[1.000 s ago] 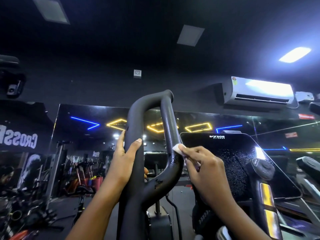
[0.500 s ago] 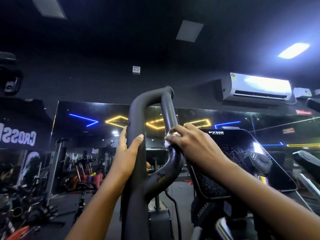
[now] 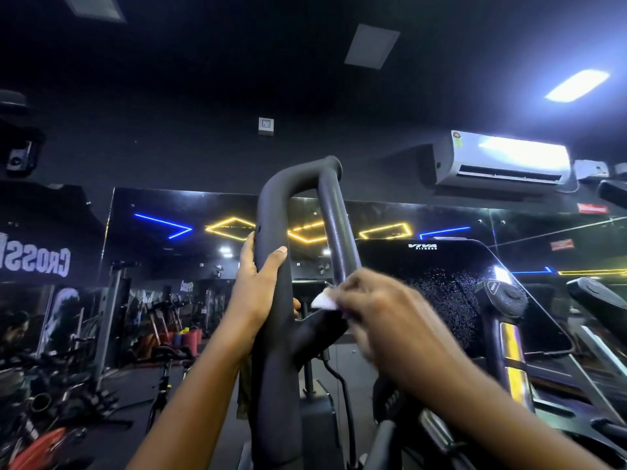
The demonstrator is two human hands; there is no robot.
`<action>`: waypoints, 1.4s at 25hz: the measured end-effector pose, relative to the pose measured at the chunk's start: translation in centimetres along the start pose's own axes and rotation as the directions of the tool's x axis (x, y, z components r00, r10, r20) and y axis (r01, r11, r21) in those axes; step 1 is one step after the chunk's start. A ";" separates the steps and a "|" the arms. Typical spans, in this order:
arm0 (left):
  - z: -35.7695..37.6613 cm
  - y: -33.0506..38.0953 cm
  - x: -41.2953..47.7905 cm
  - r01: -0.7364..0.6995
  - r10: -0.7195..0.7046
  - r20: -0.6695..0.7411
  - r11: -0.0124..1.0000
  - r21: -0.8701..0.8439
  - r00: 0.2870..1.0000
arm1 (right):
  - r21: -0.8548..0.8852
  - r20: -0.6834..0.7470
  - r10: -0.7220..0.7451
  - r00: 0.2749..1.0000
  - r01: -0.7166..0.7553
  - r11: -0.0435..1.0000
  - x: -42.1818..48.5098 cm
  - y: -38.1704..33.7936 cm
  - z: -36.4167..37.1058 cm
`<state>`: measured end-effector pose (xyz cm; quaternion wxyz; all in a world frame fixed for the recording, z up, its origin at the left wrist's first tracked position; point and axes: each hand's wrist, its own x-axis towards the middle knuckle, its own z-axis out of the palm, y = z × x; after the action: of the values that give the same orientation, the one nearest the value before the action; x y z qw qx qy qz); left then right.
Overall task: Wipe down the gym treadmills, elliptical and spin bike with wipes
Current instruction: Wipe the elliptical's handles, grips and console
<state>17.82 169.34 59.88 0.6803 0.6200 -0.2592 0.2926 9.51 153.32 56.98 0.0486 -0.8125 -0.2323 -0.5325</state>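
Two grips before the dark mirror (image 3: pixel 152 252): left hand (image 3: pixel 252 300) clasps the matte handlebar (image 3: pixel 274 385), right hand (image 3: pixel 383 313) pinches a wipe (image 3: pixel 324 301).

A white wall-mounted air conditioner (image 3: pixel 502 162) hangs high — below it, a wide wall mirror (image 3: pixel 441 217) reflects yellow neon strips (image 3: pixel 230 228).

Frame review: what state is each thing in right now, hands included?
Handle: upright black loop.
Left hand: grips the handle's left bar.
Right hand: blurred, pinches the wipe.
Wipe: white, crumpled, at the handle's right bar.
Console screen: dark, speckled.
Ceiling light: lit.
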 end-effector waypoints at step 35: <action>-0.2 0.0 0.6 0.010 -0.010 0.023 1.000 0.023 1.000 | 0.351 -0.248 0.272 0.930 -0.175 0.920 9.3 3.2 -0.7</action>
<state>18.23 169.63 60.24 0.6716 0.6323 -0.2607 0.2849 13.32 153.24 66.11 0.2758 -0.7271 -0.2114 -0.5921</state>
